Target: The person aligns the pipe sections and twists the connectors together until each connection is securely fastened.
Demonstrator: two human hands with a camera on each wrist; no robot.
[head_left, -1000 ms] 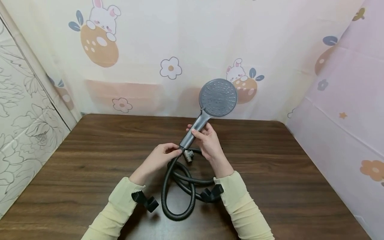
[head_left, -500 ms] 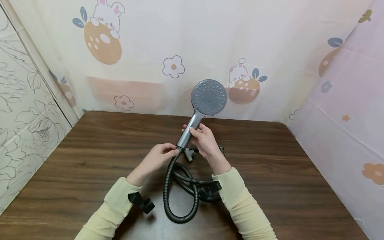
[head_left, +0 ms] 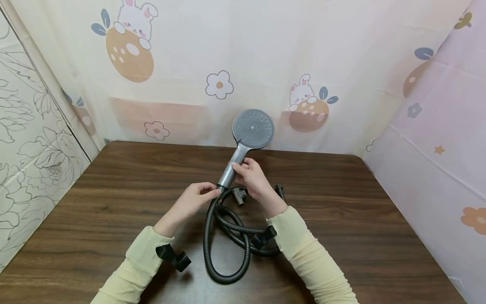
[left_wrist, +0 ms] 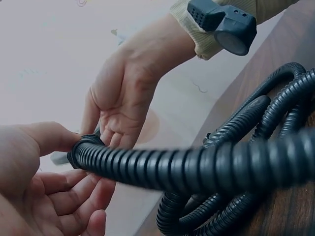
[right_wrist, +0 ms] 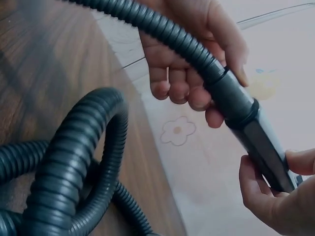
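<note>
Head view shows the left hand [head_left: 193,197] pinching the collar [right_wrist: 234,101] of a black corrugated hose [head_left: 247,249], while the right hand [head_left: 253,179] grips the handle [head_left: 228,176] of the grey shower head [head_left: 253,128]. This shower head is held tilted above the desk [head_left: 114,194], toward its far edge. Between the hands is a small metal fitting [head_left: 239,196]. The hose loops toward the near edge. Behind the far edge hangs a printed curtain [head_left: 250,55].
</note>
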